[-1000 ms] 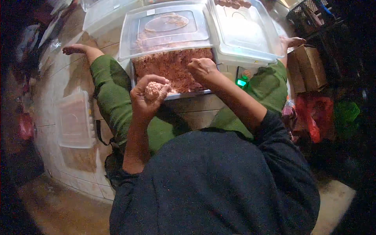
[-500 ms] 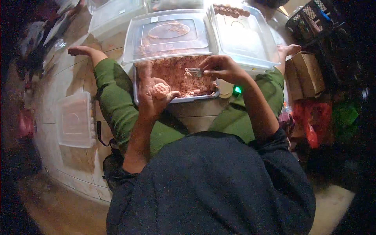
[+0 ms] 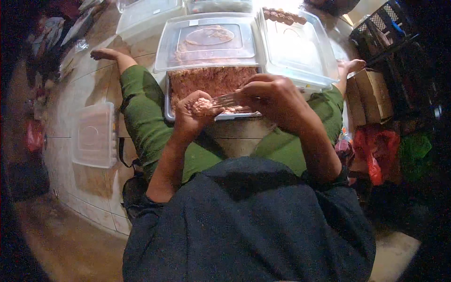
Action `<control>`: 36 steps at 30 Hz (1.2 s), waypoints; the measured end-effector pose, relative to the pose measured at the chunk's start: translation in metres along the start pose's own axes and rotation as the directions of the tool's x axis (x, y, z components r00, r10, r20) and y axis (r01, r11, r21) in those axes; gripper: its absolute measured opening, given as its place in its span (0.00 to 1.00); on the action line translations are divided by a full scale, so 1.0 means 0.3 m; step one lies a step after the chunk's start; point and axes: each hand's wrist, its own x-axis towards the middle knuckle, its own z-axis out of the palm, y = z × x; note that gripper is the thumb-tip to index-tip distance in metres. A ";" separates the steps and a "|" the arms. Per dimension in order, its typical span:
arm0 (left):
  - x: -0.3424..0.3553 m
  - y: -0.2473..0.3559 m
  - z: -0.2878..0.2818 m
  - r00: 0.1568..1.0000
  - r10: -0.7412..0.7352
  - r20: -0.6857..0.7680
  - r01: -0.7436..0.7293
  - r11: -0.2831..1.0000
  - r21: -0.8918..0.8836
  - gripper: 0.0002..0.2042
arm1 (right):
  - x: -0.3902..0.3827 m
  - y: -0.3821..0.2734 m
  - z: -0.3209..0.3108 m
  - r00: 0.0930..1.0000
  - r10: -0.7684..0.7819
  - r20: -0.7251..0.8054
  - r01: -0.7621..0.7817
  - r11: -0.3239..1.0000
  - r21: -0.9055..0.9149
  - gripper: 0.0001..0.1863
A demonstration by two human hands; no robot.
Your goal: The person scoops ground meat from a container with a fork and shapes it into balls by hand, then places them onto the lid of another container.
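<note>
A lumpy pink ball of what looks like minced meat (image 3: 202, 107) rests in my left hand (image 3: 188, 123), its fingers curled around it. My right hand (image 3: 277, 96) grips a metal fork (image 3: 226, 100), whose tines point left and reach the ball's right side. Both hands are over the near part of a shallow grey-rimmed tray (image 3: 167, 103). Reddish-brown minced mixture (image 3: 211, 80) is spread inside it, with paler bits at the near right. My right hand hides the tray's right corner.
A clear lid (image 3: 164, 44) covers the tray's far part. Beyond it, at the right, is a clear container (image 3: 324, 56) with brown lumps (image 3: 284, 17). A lidded box (image 3: 94, 136) sits on the tiles at left. Cardboard (image 3: 373, 96) and a red bag (image 3: 376, 155) lie at right.
My right hand has brought the fork down and towards my left hand, so its tines meet the ball. My left hand has turned and moved slightly right. The view has shifted a little.
</note>
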 end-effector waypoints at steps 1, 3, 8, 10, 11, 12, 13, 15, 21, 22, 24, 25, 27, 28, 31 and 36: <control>-0.003 0.004 0.005 0.999 -0.037 -0.004 0.037 0.999 -0.038 0.19 | -0.008 -0.001 -0.008 0.999 0.034 -0.005 -0.034 0.999 -0.011 0.07; -0.004 0.005 0.005 0.999 -0.041 0.022 0.043 0.997 -0.071 0.19 | -0.018 0.003 0.005 0.999 -0.001 -0.051 0.002 1.000 0.022 0.05; -0.004 0.027 0.019 0.998 0.046 0.048 -0.044 0.998 -0.042 0.16 | -0.020 -0.007 0.084 0.993 -0.081 -0.090 0.088 0.993 0.081 0.04; -0.010 0.025 -0.005 0.997 -0.055 0.048 0.057 0.998 -0.036 0.17 | -0.014 -0.021 0.058 0.992 -0.082 -0.091 0.084 0.996 0.015 0.03; -0.012 0.023 -0.015 0.993 -0.106 0.049 0.107 0.994 -0.034 0.19 | -0.014 -0.025 0.042 0.992 -0.082 -0.092 0.080 0.997 -0.019 0.03; -0.009 0.023 -0.012 1.000 -0.007 -0.006 0.007 1.000 0.014 0.24 | -0.016 -0.024 0.027 0.995 -0.020 -0.100 0.030 0.995 0.091 0.03; -0.002 0.020 -0.002 0.994 0.094 -0.057 -0.090 0.994 0.067 0.30 | -0.021 -0.020 0.012 0.994 0.041 -0.101 -0.021 0.980 0.199 0.03; 0.000 0.017 0.000 0.979 0.172 -0.108 -0.151 0.972 0.178 0.40 | -0.028 -0.001 0.005 0.983 0.154 -0.101 -0.113 0.938 0.327 0.03; 0.007 0.013 0.025 0.968 0.169 -0.185 -0.144 0.979 0.142 0.48 | -0.066 0.073 0.187 0.936 0.348 -0.046 -0.278 0.816 0.507 0.03; 0.007 0.014 0.023 0.958 0.197 -0.206 -0.157 0.968 0.195 0.41 | -0.069 0.042 0.215 0.951 0.298 -0.087 -0.190 0.781 0.595 0.03; 0.001 0.013 0.014 0.955 0.210 -0.210 -0.151 0.953 0.264 0.28 | -0.069 0.004 0.265 0.946 0.320 -0.052 -0.217 0.744 0.632 0.03; -0.002 0.012 0.006 0.962 0.192 -0.193 -0.134 0.950 0.281 0.20 | -0.066 -0.008 0.281 0.947 0.311 -0.078 -0.181 0.721 0.669 0.04; -0.005 0.009 -0.007 0.974 0.146 -0.172 -0.094 0.956 0.277 0.12 | -0.057 0.010 0.279 0.949 0.184 -0.257 -0.047 0.886 0.461 0.04; -0.004 0.005 -0.014 0.979 0.117 -0.168 -0.072 0.964 0.255 0.11 | -0.050 0.017 0.278 0.937 0.103 -0.334 0.017 0.942 0.336 0.05; 0.000 0.012 -0.012 0.984 0.088 -0.155 -0.057 0.979 0.195 0.11 | -0.037 0.018 0.270 0.907 -0.102 -0.408 0.177 0.973 0.149 0.06; -0.003 0.021 -0.011 0.980 0.082 -0.179 -0.040 0.973 0.228 0.09 | -0.029 -0.003 0.240 0.955 -0.034 -0.293 0.073 0.990 0.123 0.05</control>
